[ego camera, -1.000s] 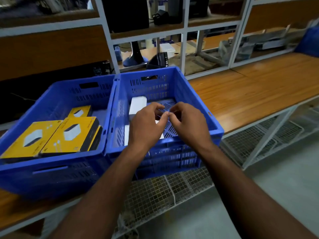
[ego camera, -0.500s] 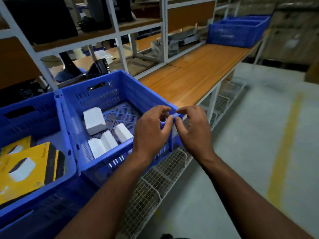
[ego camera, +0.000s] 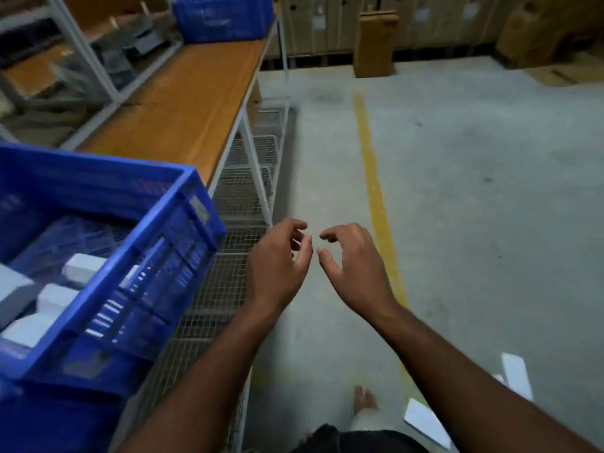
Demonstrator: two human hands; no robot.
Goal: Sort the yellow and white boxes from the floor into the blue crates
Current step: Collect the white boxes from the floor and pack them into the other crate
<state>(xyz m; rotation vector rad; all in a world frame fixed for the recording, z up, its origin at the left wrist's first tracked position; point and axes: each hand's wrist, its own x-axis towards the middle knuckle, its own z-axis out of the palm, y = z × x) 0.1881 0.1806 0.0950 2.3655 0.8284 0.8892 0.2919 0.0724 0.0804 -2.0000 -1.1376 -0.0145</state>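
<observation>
I see my left hand [ego camera: 277, 266] and right hand [ego camera: 354, 266] held out side by side over the floor [ego camera: 474, 191], just past the near corner of the blue crate [ego camera: 183, 223]. Both are released: fingers loosely curled, fingertips nearly meeting, nothing in either one.

The blue crate sits at the left, on the near end of the wooden bench [ego camera: 183, 103], and it holds several white boxes [ego camera: 83, 266] lying on its slotted bottom. To the right of the crate, well apart from it and low on the floor, two more white boxes lie near my right forearm: one [ego camera: 516, 374] just beyond the arm, another [ego camera: 425, 423] by my bare foot [ego camera: 364, 400]. No yellow box shows from here.

Beyond the crate the bench top runs away to a second blue crate [ego camera: 222, 18] at its far end. Under the bench, right of the crate, hang wire mesh shelves [ego camera: 228, 282] on white legs, and my left forearm crosses in front of them. A yellow line [ego camera: 372, 178] painted on the floor runs away past my right hand. Far from the crate, brown cartons [ego camera: 374, 44] stand against the back wall. The picture is blurred, so the shelf clutter behind the bench cannot be made out.
</observation>
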